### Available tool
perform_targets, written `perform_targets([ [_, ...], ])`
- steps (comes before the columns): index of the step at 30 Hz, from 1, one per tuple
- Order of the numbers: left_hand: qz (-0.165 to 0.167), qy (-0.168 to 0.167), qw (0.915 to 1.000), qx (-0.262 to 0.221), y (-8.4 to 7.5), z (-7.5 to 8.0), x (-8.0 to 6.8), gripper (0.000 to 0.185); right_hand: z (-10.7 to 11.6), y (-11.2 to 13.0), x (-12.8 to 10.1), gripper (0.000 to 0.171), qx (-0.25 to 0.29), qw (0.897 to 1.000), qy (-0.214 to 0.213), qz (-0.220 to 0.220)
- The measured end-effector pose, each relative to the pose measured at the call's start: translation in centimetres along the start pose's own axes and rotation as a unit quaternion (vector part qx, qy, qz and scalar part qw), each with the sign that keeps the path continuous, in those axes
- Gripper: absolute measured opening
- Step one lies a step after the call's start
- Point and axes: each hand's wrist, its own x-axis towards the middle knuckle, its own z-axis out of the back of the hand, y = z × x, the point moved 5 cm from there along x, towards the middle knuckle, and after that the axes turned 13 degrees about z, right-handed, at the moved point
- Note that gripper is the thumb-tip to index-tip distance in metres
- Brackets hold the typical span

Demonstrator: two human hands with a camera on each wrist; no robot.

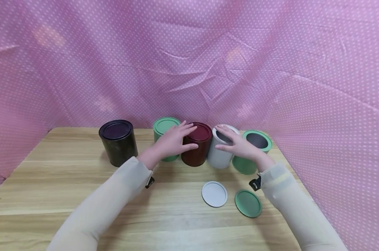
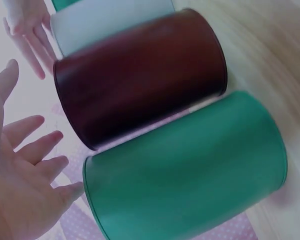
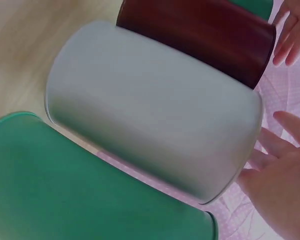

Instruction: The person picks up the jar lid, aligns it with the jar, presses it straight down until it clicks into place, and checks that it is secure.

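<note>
My left hand (image 1: 175, 140) is held over the gap between a lidded green can (image 1: 165, 125) and a lidded dark red can (image 1: 195, 155), fingers spread and holding nothing. In the left wrist view its little finger lies close to the green can's rim; whether it touches is unclear. Over the white can (image 1: 218, 158), whose top is off, my right hand (image 1: 241, 144) reaches with fingers extended. The right wrist view has those fingertips at the white can's rim, partly behind it. An open green can (image 1: 244, 165) stands just right of the white one.
A lidded black can (image 1: 120, 146) stands apart on the left of the wooden table (image 1: 164, 219). Nearer the front lie a white lid (image 1: 214, 194) and a green lid (image 1: 248, 203). Pink dotted cloth (image 1: 189, 62) hangs behind and along the sides.
</note>
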Motion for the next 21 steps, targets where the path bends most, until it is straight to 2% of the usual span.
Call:
perform_targets([
  [4, -0.015, -0.01, 0.9998, -0.013, -0.5, -0.6, -1.0, 0.071, -0.4, 0.7, -1.3, 0.074, 0.006, 1.0, -0.014, 0.003],
  [8, -0.037, -0.028, 0.9989, -0.01, -1.2, -1.2, -1.9, 0.072, -0.8, 1.5, -2.6, 0.075, -0.013, 0.999, -0.027, 0.016],
  [13, -0.053, -0.034, 0.9979, -0.017, -1.9, -2.1, -2.9, 0.073, -1.5, 2.2, -4.3, 0.075, -0.03, 0.998, -0.044, 0.037],
  [21, -0.093, -0.041, 0.9944, -0.029, -3.3, -3.8, -4.6, 0.071, -2.8, 2.3, -7.1, 0.077, -0.027, 0.999, -0.022, 0.037],
])
